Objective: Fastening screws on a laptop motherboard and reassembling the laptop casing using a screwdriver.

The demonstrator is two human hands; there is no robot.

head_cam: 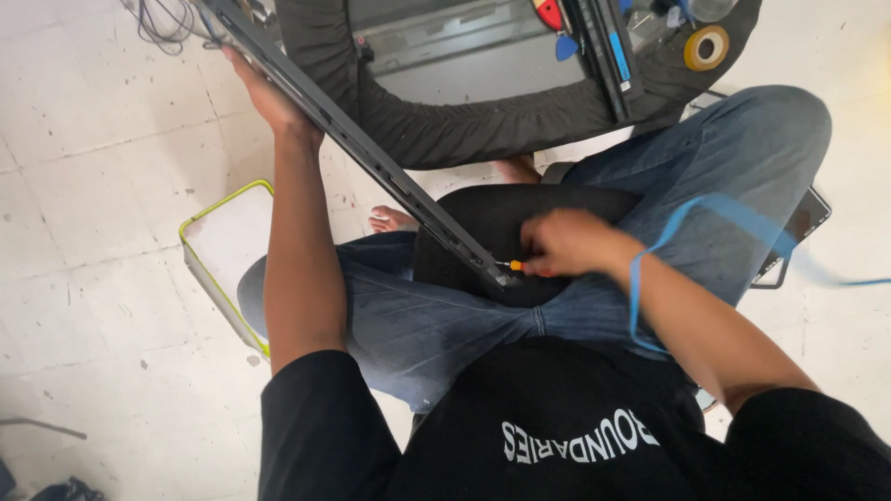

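A dark grey laptop point(371, 158) stands on its edge, tilted across my lap, with its lower corner resting on a black cushion point(520, 218). My left hand point(264, 93) grips the laptop's upper part from behind. My right hand point(571, 243) is shut on a small orange-handled screwdriver point(513, 266), whose tip touches the laptop's lower corner. A blue strap point(650, 269) loops round my right wrist and trails off to the right.
A round black tray point(445, 130) ahead holds laptop parts, a blue pick point(566, 46) and a roll of tape point(706, 46). A clear box with a yellow-green rim point(218, 250) sits by my left knee. Another dark device point(798, 232) lies under my right leg.
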